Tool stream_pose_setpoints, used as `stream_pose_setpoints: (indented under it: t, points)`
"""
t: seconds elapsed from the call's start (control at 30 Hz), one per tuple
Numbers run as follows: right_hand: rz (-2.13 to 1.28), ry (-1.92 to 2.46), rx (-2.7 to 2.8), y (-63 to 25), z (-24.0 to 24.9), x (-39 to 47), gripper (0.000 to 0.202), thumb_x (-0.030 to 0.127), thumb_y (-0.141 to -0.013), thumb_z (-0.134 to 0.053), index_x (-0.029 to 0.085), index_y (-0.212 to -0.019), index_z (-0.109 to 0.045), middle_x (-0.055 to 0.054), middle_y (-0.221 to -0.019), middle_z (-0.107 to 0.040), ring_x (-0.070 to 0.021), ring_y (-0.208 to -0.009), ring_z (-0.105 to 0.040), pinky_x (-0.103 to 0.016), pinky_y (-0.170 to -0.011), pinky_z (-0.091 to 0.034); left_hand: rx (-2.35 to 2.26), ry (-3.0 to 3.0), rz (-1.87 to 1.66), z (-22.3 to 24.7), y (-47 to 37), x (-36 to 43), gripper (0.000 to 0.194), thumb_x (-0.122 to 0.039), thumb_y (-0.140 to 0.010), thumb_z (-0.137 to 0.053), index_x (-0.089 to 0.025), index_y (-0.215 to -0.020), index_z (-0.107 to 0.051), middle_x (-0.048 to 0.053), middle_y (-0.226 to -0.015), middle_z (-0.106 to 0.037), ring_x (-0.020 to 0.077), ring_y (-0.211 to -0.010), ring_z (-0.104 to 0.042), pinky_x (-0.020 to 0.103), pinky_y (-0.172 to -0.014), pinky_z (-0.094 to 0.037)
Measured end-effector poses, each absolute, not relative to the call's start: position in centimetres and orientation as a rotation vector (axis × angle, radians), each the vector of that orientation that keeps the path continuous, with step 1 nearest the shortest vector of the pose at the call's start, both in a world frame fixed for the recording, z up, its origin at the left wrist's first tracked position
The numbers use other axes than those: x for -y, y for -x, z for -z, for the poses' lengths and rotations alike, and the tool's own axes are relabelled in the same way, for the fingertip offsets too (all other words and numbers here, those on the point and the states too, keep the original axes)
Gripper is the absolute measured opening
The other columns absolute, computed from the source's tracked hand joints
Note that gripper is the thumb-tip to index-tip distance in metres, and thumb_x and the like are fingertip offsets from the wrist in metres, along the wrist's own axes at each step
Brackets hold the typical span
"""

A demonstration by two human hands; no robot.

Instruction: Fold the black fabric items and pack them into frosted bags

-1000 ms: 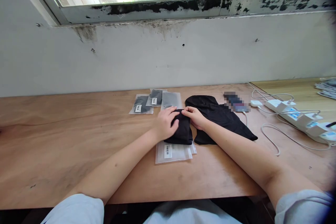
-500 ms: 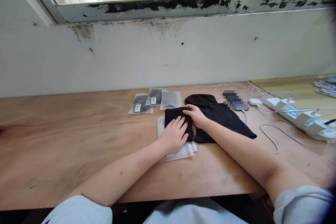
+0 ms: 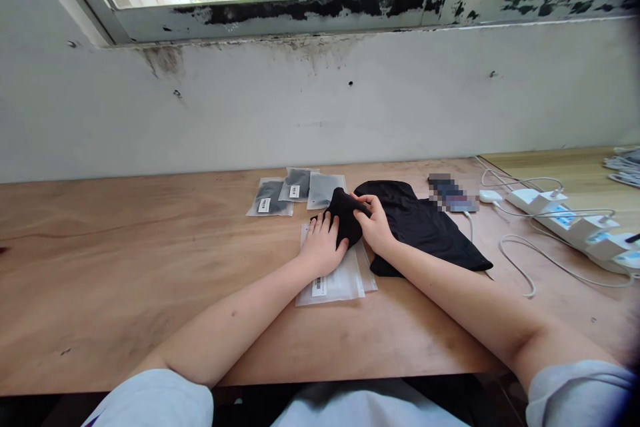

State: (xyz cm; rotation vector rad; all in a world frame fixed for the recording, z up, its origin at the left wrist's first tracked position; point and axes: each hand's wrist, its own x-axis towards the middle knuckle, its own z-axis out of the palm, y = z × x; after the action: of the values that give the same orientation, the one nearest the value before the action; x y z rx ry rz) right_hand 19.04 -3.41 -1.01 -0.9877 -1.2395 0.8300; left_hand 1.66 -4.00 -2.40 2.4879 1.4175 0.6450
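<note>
Both hands meet on a small folded black cloth (image 3: 344, 220), which serves here as the landmark. The left hand (image 3: 323, 247) lies on the near left part of the cloth, fingers spread over it; the right hand (image 3: 375, 223) grips its right edge, fingers curled into the fabric. The cloth is bunched and partly raised between the two hands, above a stack of clear plastic bags (image 3: 336, 280) that lies flat on the counter (image 3: 150, 267) just nearer than the cloth; one bag shows a barcode label. Touching the cloth on its right is a larger pile of black fabric (image 3: 425, 227). Just beyond and left of the cloth lie three packed bags (image 3: 295, 190) with dark contents and white labels. Well to the right of the cloth, a white power strip (image 3: 575, 220) with white cables (image 3: 520, 267) rests on the counter.
</note>
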Motion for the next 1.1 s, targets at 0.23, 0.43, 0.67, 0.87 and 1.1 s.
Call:
stream_pose_setpoints:
  t: [0.23, 0.43, 0.67, 0.87, 1.1]
  points:
    - [-0.426, 1.035, 2.11, -17.7, 0.6, 4.5, 0.047, 0.026, -0.097, -0.047, 0.016, -0.143, -0.049, -0.016, -0.153, -0.048, -0.0259, -0.146, -0.038, -0.048, -0.12, -0.031, -1.272, -1.716, -1.308, 2.1, -0.4, 2.0, 0.044, -0.036, -0.101, -0.034, -0.019, -0.14, -0.045, 0.013, -0.145, -0.051, 0.0249, -0.138, -0.047, 0.046, -0.117, -0.035]
    - [-0.198, 1.03, 2.472, -15.9, 1.4, 5.5, 0.073, 0.053, -0.095, -0.055, 0.013, -0.154, -0.039, -0.02, -0.158, -0.038, -0.0346, -0.15, -0.027, -0.055, -0.124, -0.016, -1.227, -1.768, -1.479, 1.7, -0.2, 2.6, 0.04, -0.038, -0.103, -0.029, -0.021, -0.13, -0.054, 0.01, -0.141, -0.053, 0.0225, -0.139, -0.043, 0.043, -0.12, -0.03]
    - [-0.415, 0.971, 2.383, -16.8, 1.4, 5.0, 0.063, 0.044, -0.095, -0.053, 0.017, -0.151, -0.044, -0.015, -0.156, -0.043, -0.0309, -0.148, -0.034, -0.052, -0.122, -0.02, -1.067, -2.191, -1.406, 1.6, -0.4, 3.6, 0.05, -0.039, -0.105, -0.021, -0.02, -0.144, -0.045, 0.012, -0.154, -0.043, 0.0237, -0.149, -0.031, 0.049, -0.123, -0.025]
    - [-0.19, 1.376, 1.761, -18.5, 0.7, 4.1, 0.031, 0.024, -0.096, -0.043, 0.026, -0.106, -0.072, -0.006, -0.125, -0.069, -0.027, -0.13, -0.05, -0.058, -0.12, -0.01, -1.439, -2.432, -0.773, 2.7, -1.4, 3.2, 0.067, -0.043, -0.094, -0.049, -0.011, -0.152, -0.038, 0.02, -0.164, -0.022, 0.0404, -0.154, -0.002, 0.064, -0.121, -0.012]
    - [-0.241, 1.576, 1.905, -18.2, 1.5, 3.4, 0.032, 0.043, -0.096, -0.052, 0.024, -0.089, -0.077, -0.012, -0.123, -0.066, -0.0344, -0.122, -0.044, -0.062, -0.107, -0.02, -1.417, -2.425, -0.693, 2.9, -1.3, 3.0, 0.07, -0.033, -0.092, -0.05, -0.012, -0.155, -0.031, 0.019, -0.166, -0.019, 0.0378, -0.154, -0.003, 0.062, -0.122, -0.015]
